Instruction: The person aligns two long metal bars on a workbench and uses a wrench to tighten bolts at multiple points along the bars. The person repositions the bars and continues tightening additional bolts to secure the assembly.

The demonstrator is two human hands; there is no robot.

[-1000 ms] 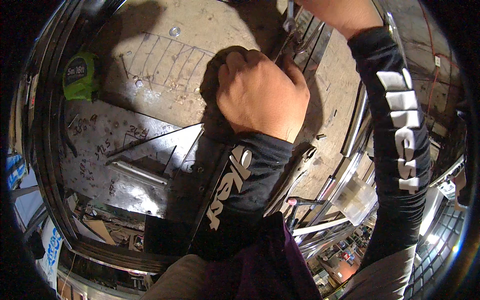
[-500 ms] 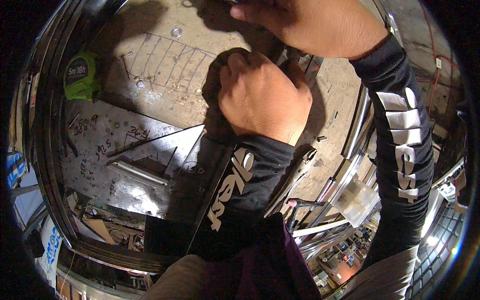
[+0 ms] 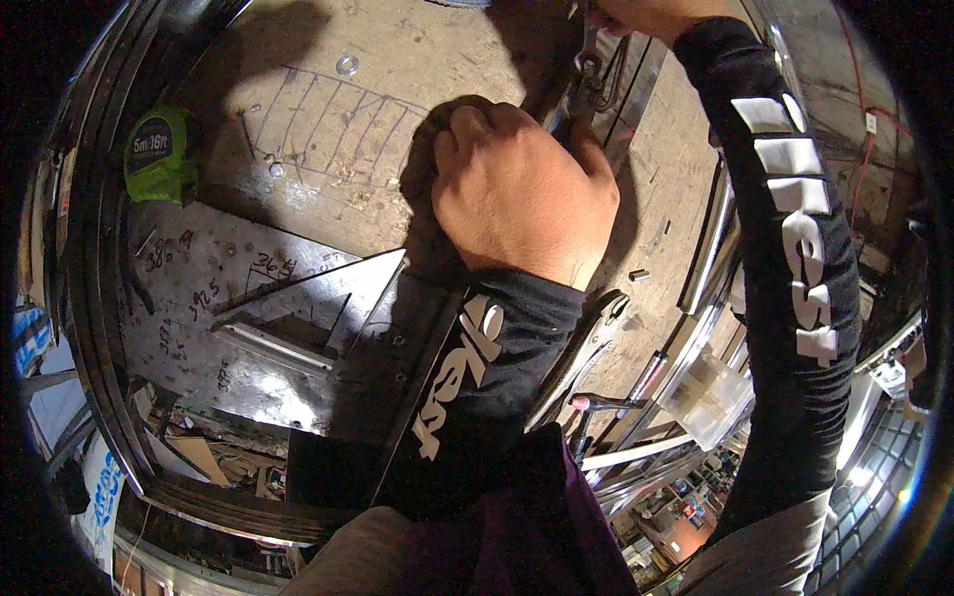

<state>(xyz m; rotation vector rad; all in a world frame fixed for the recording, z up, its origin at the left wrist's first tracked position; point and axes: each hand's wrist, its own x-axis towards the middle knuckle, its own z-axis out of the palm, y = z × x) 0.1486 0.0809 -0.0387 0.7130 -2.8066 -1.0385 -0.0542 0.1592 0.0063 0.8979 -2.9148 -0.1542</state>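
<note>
My left hand (image 3: 527, 194) lies closed over a long dark metal bar (image 3: 601, 94), fingers curled on its left side and thumb on its right. The palm side and much of the bar are hidden under the hand and sleeve. At the top edge, my right hand (image 3: 646, 15) is partly cut off; its visible fingers look curled, and what they hold cannot be made out. Just below those fingers, a small piece of shiny metal hardware (image 3: 590, 72) sits at the bar. A metal set square (image 3: 363, 288) rests left of my left wrist on a marked metal sheet (image 3: 199, 328).
A green tape measure (image 3: 159, 159) stands at the left beside dark metal frame rails (image 3: 94, 348). A washer (image 3: 346, 66) and a nut (image 3: 276, 170) lie on the wooden tabletop (image 3: 378, 60). Pliers (image 3: 596, 328), a pink-tipped tool (image 3: 586, 403) and a clear plastic box (image 3: 708, 402) are at the right.
My right hand has moved up and away to the right, now partly out of the picture, uncovering the metal hardware. My left hand has stayed nearly still on the bar.
</note>
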